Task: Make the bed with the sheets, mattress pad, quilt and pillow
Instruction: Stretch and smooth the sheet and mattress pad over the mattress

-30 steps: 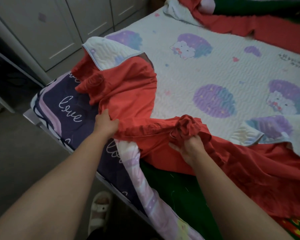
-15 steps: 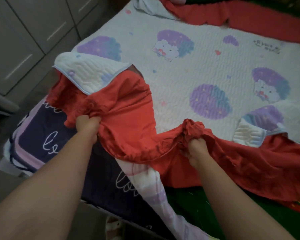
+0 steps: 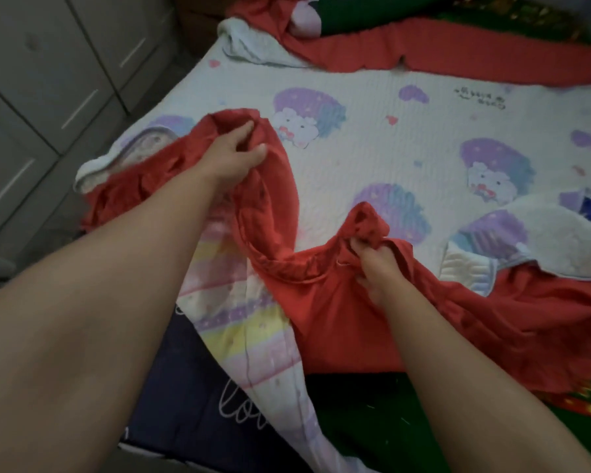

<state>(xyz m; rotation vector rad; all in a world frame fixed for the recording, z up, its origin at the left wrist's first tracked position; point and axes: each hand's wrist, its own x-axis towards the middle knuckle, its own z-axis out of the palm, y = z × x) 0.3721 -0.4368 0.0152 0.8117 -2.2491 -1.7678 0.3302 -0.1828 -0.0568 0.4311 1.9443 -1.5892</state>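
A white quilted mattress pad [image 3: 406, 131] printed with purple cartoon figures covers the bed. A red sheet [image 3: 338, 319] lies bunched along its near edge, and more of it runs across the far end. My left hand [image 3: 234, 155] grips a raised fold of the red sheet over the pad's near left corner. My right hand [image 3: 372, 257] is closed on a gathered bunch of the same sheet near the middle of the edge. Below hangs a pastel striped cloth [image 3: 239, 322] beside a dark navy one [image 3: 191, 404] with white lettering.
Grey wardrobe doors [image 3: 48, 80] stand close along the left side of the bed. A green patterned cover [image 3: 372, 421] shows under the red sheet at the near side. A dark green and pink bundle [image 3: 338, 15] lies at the far end.
My left hand has moved up and forward, lifting the red sheet's edge over the pad's folded-back left corner. My right hand keeps its grip on the bunched sheet.
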